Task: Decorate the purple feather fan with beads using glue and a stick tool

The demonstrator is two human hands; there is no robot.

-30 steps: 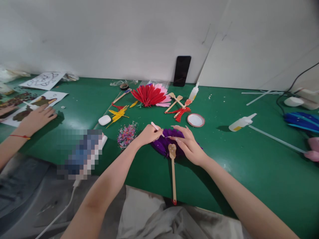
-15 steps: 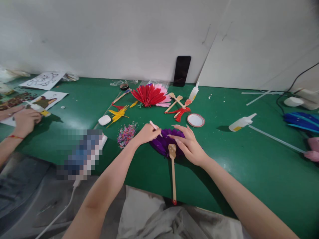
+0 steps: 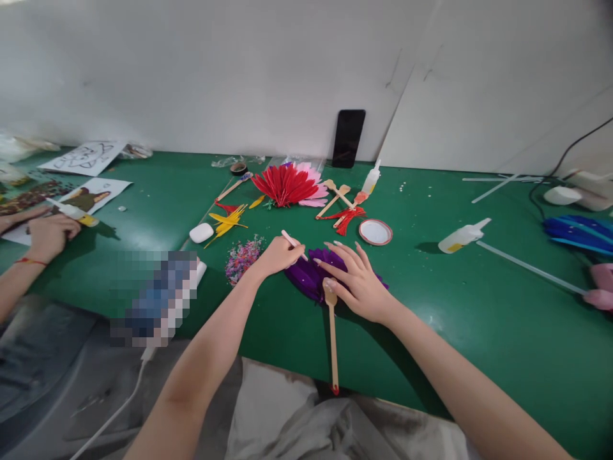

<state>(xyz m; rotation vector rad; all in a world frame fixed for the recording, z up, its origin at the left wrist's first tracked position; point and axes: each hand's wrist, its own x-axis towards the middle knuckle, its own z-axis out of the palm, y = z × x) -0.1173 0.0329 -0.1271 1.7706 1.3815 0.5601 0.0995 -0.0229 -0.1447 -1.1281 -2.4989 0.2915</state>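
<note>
A purple feather fan (image 3: 306, 280) lies on the green table in front of me, its wooden handle (image 3: 334, 345) pointing toward my lap. My left hand (image 3: 280, 254) is closed around a pale pink pen-like stick (image 3: 293, 244), its tip down at the fan's left feathers. Small white dots show on those feathers. My right hand (image 3: 357, 281) lies spread over the fan's right side, its thumb by the top of the handle. Part of the feathers is hidden beneath it. Left of the fan is a pile of small colourful dried flowers (image 3: 244, 259).
Behind the fan stand a red feather fan (image 3: 287, 185), yellow feathers (image 3: 228, 220), wooden handles with red tassels (image 3: 342, 201) and a round white lid (image 3: 376, 232). A glue bottle (image 3: 462, 236) lies right. A phone (image 3: 349, 138) leans on the wall. A co-worker's hands (image 3: 50, 236) are far left.
My left hand has shifted slightly left with the stick. My right hand has slid a little and spread its fingers, with the thumb now over the handle's top.
</note>
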